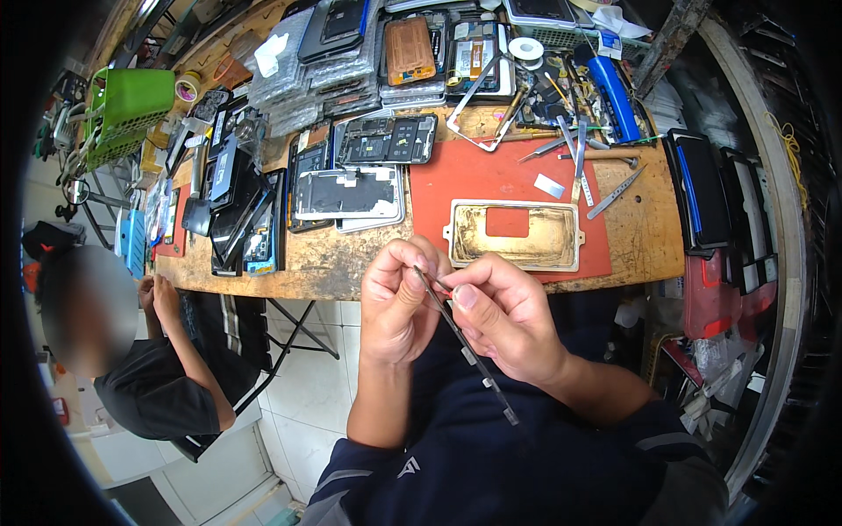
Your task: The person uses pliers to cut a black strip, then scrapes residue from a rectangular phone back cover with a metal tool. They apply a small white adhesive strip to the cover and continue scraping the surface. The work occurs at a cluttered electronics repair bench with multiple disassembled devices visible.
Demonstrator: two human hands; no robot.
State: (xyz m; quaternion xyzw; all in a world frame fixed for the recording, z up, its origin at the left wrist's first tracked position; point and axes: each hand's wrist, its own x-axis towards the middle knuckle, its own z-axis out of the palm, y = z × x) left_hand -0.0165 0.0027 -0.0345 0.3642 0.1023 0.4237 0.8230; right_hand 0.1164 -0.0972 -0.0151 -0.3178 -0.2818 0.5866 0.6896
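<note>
Above my lap, in front of the bench, my left hand (395,302) is closed, pinching the upper end of a thin dark strip (474,359) between thumb and fingers. Small silvery tabs sit along the strip, and its free end slants down to the right. My right hand (502,320) is closed too, thumb and forefinger pressed together right beside the strip's upper part. A tiny dark and reddish bit shows at those fingertips, too small to name. Beyond my hands, a gold-toned metal frame (456,248) lies on the red mat (447,184).
Tweezers (616,192), a hammer (605,154) and a blue cylinder (613,98) lie at the right. Opened tablets (348,195) and bubble-wrapped stacks (298,92) crowd the bench's left and back. Another person (158,377) sits at left, hands raised near the bench edge.
</note>
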